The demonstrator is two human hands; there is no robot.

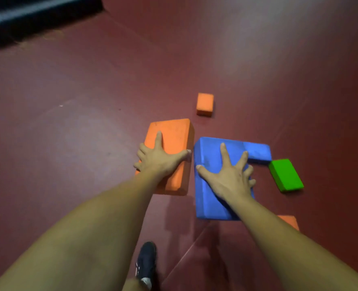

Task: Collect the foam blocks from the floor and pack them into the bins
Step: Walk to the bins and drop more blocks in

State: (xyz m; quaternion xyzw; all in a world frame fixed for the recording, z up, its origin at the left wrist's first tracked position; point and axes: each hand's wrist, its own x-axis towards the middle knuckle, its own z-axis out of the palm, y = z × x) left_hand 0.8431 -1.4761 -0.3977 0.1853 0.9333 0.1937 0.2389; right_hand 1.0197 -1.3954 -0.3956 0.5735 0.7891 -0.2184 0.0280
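The blue block (208, 198) lies on the floor (79, 133) under the right hand (228, 175), which spreads across its top: thumb at its left edge, outer fingers bent over its right edge, a spanning grip by the look of it. Just left of the blue block, almost touching it, the big orange block (174, 133) is under the left hand (159, 159), with the thumb hooked on its right edge, the index finger straight on top and the other fingers curled over its left edge. The hands are apart, one per block, and I cannot tell whether either block has left the floor. A second blue piece (258, 153) meets the blue block's far right corner. A green block (286, 175) lies to the blue block's right, a small orange block (205, 104) beyond it, and an orange corner (289, 221) shows behind the right forearm. A dark shoe (146, 263) stands nearer than the blue block, to its left. No bin is in view, so packing cannot be judged. At least six blocks remain on the floor, so collecting seems far from finished.
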